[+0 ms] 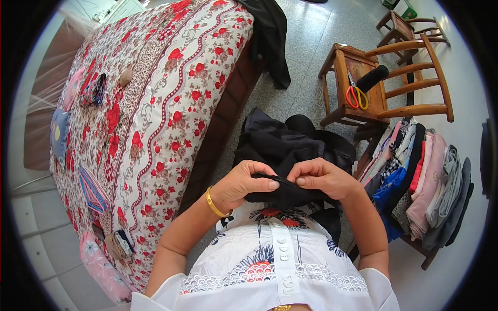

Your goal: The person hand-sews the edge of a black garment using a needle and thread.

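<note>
Bed left, chairs and clothes right

The cloth [282, 142] lies between the bed [171, 103] on the left and stacked clothes [430, 181] on the right. Beyond the clothes, the near chair [350, 62] holds scissors [356, 97] beside a thread spool [373, 78]; behind it stands the far chair [397, 26].

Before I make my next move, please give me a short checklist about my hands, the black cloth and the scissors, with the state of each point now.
1. Left hand grips the black cloth: ok.
2. Right hand grips the same cloth, close beside the left: ok.
3. Small tool or thread visible between the fingers: cannot tell, too small and dark.
4. Scissors put down on the wooden chair, out of both hands: ok.
5. Black roll upright on the chair: not ok, it appears to lie on its side next to the scissors.
6. Lower folds of the cloth off the floor: cannot tell, dark fabrics overlap there.
</note>
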A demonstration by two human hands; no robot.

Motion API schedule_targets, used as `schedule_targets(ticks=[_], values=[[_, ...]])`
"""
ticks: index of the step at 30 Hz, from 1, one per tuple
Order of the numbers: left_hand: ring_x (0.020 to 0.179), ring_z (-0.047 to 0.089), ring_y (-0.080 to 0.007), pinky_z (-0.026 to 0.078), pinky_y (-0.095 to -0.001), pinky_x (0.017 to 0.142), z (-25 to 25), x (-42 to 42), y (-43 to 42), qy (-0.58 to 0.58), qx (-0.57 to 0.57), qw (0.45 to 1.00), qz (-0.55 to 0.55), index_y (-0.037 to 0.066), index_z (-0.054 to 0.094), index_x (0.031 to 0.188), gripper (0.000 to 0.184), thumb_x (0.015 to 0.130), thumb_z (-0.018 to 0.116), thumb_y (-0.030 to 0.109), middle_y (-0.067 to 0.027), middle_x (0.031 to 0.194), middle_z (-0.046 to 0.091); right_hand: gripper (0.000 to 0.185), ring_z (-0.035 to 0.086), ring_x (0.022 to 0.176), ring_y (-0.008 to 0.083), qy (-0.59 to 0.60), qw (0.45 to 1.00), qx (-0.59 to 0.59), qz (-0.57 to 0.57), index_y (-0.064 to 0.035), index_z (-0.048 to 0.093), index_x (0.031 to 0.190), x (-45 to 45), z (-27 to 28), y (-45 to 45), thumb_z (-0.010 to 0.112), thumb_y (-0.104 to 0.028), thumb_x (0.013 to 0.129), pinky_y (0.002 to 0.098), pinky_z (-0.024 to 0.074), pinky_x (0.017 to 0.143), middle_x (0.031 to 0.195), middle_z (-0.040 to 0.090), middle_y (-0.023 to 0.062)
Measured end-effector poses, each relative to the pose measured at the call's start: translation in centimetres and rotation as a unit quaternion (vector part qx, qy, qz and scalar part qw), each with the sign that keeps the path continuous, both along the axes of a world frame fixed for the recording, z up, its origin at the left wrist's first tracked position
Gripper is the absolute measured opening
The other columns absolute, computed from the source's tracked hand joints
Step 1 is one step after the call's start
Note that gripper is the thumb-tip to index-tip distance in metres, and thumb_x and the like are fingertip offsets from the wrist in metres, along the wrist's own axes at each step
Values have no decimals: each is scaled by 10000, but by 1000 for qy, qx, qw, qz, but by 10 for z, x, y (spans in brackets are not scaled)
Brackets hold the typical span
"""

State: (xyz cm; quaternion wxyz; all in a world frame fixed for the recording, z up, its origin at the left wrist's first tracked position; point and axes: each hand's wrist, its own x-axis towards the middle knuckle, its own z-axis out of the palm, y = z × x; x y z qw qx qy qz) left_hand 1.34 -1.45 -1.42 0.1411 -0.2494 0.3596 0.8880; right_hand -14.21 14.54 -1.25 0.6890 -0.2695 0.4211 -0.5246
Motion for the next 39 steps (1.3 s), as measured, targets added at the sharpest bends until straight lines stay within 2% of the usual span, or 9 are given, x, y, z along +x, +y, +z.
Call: schedule_targets(ticks=[14, 22, 26, 29, 30, 31, 32, 37, 39], values=[[680, 582, -71, 463, -177, 640, 1, 0, 4, -4, 9, 1000, -7, 34, 612, 829, 141, 699, 666, 27, -39, 778, 617, 137, 442, 679, 10, 26, 999, -27, -2, 3, 571, 896, 7, 2, -3, 502, -101, 839, 149, 360, 619, 764, 531, -40], [676, 576, -69, 454, -174, 628, -2, -2, 3, -5, 64, 998, 19, 21, 610, 837, 108, 732, 627, 45, -26, 775, 613, 145, 373, 614, -16, 50, 997, -29, -49, -32, 451, 893, 5, 2, -11, 528, -140, 836, 136, 311, 551, 670, 439, -65], [676, 579, -72, 464, -183, 632, -3, -3, 5, 0, 72, 997, 15, 17, 607, 845, 110, 739, 617, 43, -32, 778, 614, 131, 389, 620, -10, 20, 997, -55, -51, -30, 447, 886, 14, 0, -16, 526, -123, 837, 141, 320, 557, 685, 444, -57], [684, 583, -74, 470, -188, 634, 3, -7, 6, -6, 72, 997, 31, 19, 606, 850, 113, 739, 617, 41, -36, 786, 616, 101, 444, 619, 26, 62, 991, -63, -97, -23, 477, 868, 10, 7, -20, 538, -79, 811, 159, 355, 566, 709, 487, -22], [688, 585, -76, 473, -190, 634, 5, -8, 6, -17, 66, 996, 49, 20, 606, 853, 114, 741, 616, 40, -38, 792, 617, 101, 479, 624, 65, 282, 944, -70, -154, -23, 498, 872, 6, 10, -20, 544, -62, 792, 177, 377, 572, 737, 511, 10], [688, 585, -76, 473, -190, 634, 5, -8, 7, -14, 65, 997, 49, 20, 606, 853, 114, 741, 616, 40, -38, 792, 617, 110, 514, 630, 104, 487, 846, -73, -204, -23, 518, 876, 3, 13, -20, 550, -45, 774, 195, 399, 579, 764, 534, 42], [691, 587, -77, 475, -191, 637, 5, -8, 8, -17, 65, 996, 63, 23, 606, 854, 112, 743, 614, 41, -40, 796, 618, 148, 552, 646, 184, 529, 797, -58, -284, -37, 557, 871, 5, 17, -21, 577, -24, 725, 243, 431, 578, 823, 545, 95], [708, 582, -74, 473, -196, 649, 2, -10, 10, -6, 46, 996, 77, 31, 606, 848, 99, 752, 609, 53, -37, 799, 616, 148, 564, 637, 197, 540, 796, -141, -233, -31, 578, 817, 20, 36, -16, 618, 5, 680, 262, 452, 564, 826, 543, 104], [722, 572, -66, 463, -190, 657, 2, -12, 11, 23, 18, 996, 79, 38, 603, 856, 104, 757, 608, 67, -28, 799, 611, 166, 564, 642, 196, 594, 751, -208, -200, -34, 583, 837, 24, 27, -17, 619, 1, 679, 259, 457, 564, 833, 543, 95]])
